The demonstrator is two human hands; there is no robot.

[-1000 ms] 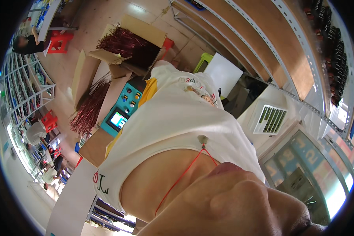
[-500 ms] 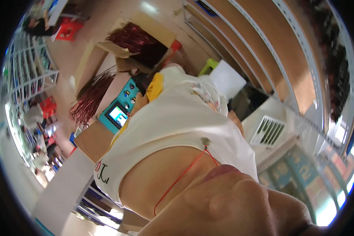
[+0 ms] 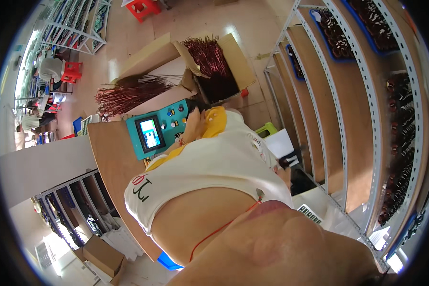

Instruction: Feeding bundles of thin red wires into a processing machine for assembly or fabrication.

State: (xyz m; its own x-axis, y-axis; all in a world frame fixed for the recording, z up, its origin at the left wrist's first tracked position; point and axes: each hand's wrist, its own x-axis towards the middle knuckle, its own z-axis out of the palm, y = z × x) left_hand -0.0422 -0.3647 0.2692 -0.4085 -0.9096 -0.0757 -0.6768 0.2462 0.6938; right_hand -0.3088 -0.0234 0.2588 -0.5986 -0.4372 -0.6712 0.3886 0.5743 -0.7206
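Note:
A teal machine point(image 3: 140, 143) with a lit screen point(image 3: 151, 133) and several knobs stands on a brown tabletop point(image 3: 102, 152) at the left. Close to its knobs is my left hand point(image 3: 194, 126), a band at the wrist. Its fingers run up to a black part point(image 3: 194, 106) at the machine's end; whether they grip it is not clear. On the other side of my white shirt, only a bit of my right hand point(image 3: 283, 174) shows, beside a dark object point(image 3: 289, 160) and a white sheet-like thing point(image 3: 282, 145). The shirt hides most of its fingers.
Beyond the machine, open cardboard boxes point(image 3: 240, 62) hold bundles of dark red wires point(image 3: 128, 93). Tall metal shelving point(image 3: 352, 95) rises along the right, with blue trays point(image 3: 336, 35) of dark parts. Red stools point(image 3: 71, 71) and people are at the far left.
My view has swung, so the machine, boxes and shelves sit differently in the picture. More of my left hand and the machine's screen shows now. The shelf trays have come into sight.

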